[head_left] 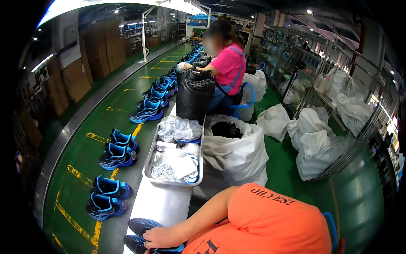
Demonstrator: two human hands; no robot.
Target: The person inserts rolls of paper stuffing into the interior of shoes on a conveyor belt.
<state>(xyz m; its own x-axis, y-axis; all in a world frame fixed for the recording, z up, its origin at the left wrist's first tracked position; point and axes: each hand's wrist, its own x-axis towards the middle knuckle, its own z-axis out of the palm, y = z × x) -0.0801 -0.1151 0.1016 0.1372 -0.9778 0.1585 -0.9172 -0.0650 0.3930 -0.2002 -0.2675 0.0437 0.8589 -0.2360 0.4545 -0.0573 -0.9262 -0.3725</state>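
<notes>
**Right hand [160,238] at the dark shoes [141,225]**

From the head view, we see a metal tray [171,182] holding clear plastic bags [179,128] and a white card [184,167]; a white sack [237,157] holds black items [226,130]. The shoes lie under our right hand, on the table [163,207]. Its bent fingers touch them; how tightly closed, we cannot tell. We cannot make out our left hand.

Shoe factory: blue-black shoes [117,155] lining green conveyor [84,152], white sacks [237,158] nearby.
</notes>
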